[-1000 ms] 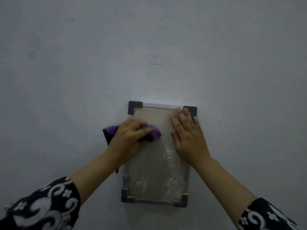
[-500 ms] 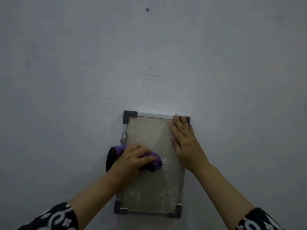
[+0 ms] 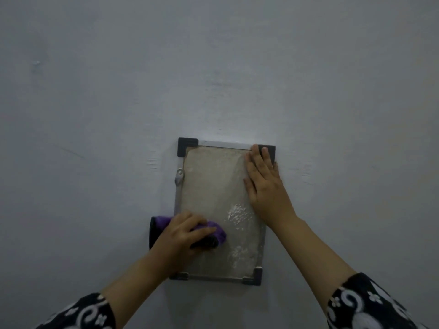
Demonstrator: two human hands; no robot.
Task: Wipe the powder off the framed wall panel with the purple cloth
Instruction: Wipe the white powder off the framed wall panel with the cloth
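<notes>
Since a second ago your left hand [image 3: 187, 231] has dragged the purple cloth [image 3: 215, 230] from the upper left down to the lower left of the framed wall panel [image 3: 211, 186]; it grips the bunched cloth. Your right hand [image 3: 263, 184] lies flat and open along the right edge, bracing. You are mid-wipe, I judge: next, sweep right across the powder [image 3: 238, 214] patches beside the cloth. What lies under both hands is hidden; dim light blurs fainter residue.
</notes>
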